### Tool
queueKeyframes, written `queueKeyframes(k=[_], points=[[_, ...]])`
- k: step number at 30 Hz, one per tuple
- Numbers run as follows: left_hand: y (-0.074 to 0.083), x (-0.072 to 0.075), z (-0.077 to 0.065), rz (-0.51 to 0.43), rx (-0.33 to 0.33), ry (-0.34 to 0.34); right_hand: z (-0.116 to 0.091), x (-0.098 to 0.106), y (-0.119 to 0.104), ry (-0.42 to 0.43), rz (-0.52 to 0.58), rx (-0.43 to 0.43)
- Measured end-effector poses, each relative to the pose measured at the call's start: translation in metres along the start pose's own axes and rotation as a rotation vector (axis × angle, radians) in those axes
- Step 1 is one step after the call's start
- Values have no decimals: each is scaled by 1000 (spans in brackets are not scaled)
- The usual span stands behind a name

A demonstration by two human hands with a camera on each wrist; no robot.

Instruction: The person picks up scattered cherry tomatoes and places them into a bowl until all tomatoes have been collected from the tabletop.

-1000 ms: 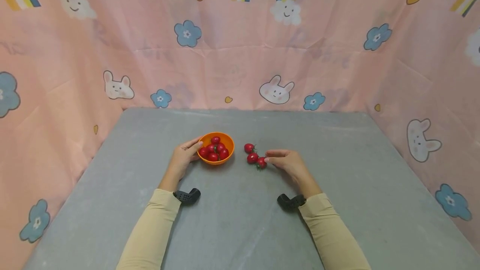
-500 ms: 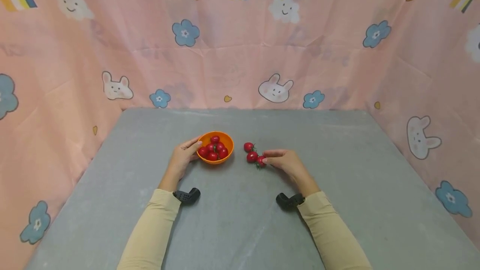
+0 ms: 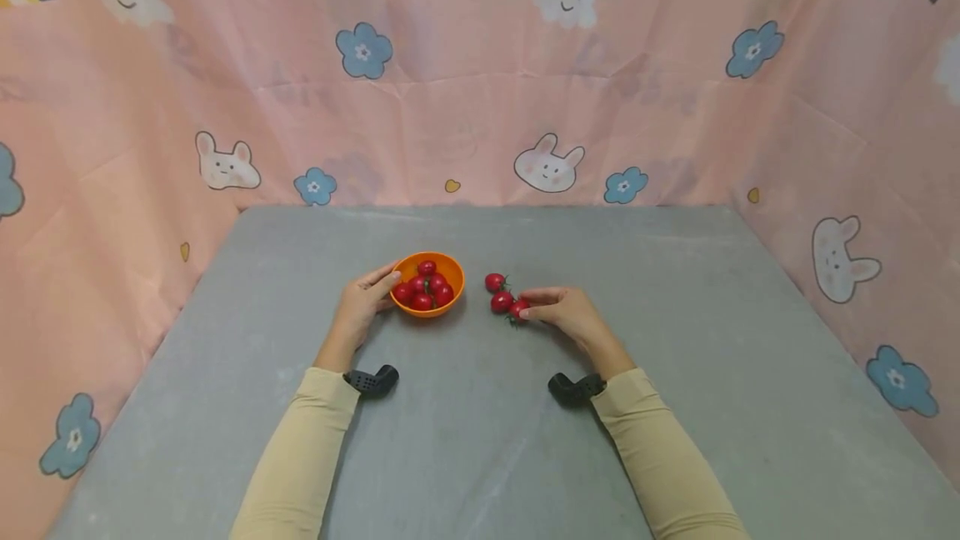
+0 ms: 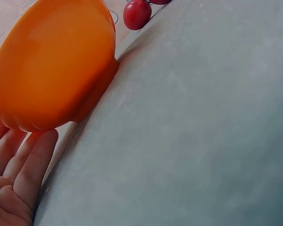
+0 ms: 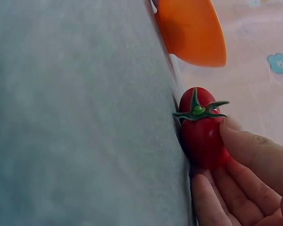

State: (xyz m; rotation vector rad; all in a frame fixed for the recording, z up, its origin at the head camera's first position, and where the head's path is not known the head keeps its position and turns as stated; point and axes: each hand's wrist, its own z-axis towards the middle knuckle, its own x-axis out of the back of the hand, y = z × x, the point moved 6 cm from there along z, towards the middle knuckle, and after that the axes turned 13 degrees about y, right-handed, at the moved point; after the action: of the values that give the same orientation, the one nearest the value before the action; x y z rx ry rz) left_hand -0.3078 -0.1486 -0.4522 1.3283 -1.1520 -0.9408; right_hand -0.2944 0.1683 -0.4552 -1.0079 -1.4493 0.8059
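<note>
My left hand [image 3: 358, 307] holds an orange bowl [image 3: 452, 270] by its left side, the thumb over the rim and the fingers against the outer wall. Several red cherry tomatoes [image 3: 422, 302] lie in the bowl. Right of it, my right hand [image 3: 576, 317] pinches the nearest of three loose cherry tomatoes [image 5: 205, 141] between thumb and fingers. Its green stalk top faces the right wrist camera, and it lies close against the table. The other two, a middle tomato [image 3: 502, 302] and a farther tomato [image 3: 494, 282], form a short row leading away from me.
A grey table [image 3: 465, 440] spreads under both hands. Pink patterned cloth [image 3: 450, 123] hangs behind it and along both sides. Each wrist carries a black camera mount, one on the left [image 3: 372, 382] and one on the right [image 3: 576, 390].
My right hand has shifted slightly left, and its thumb and fingers have closed round the nearest tomato. The left hand keeps its hold on the bowl. The head view has tilted down a little.
</note>
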Motion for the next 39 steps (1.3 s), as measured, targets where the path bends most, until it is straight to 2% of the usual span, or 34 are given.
queueKeyframes(k=[3, 11, 17, 39], points=[[5, 1, -4, -6, 4, -3, 0, 0, 0, 12, -12, -7], [-13, 2, 9, -21, 5, 22, -1, -2, -2, 24, -26, -29], [-13, 2, 9, -15, -8, 44, 1, -3, -1, 25, -41, -39], [-12, 2, 10, -25, -8, 23, -1, 3, -2, 42, -29, -56]])
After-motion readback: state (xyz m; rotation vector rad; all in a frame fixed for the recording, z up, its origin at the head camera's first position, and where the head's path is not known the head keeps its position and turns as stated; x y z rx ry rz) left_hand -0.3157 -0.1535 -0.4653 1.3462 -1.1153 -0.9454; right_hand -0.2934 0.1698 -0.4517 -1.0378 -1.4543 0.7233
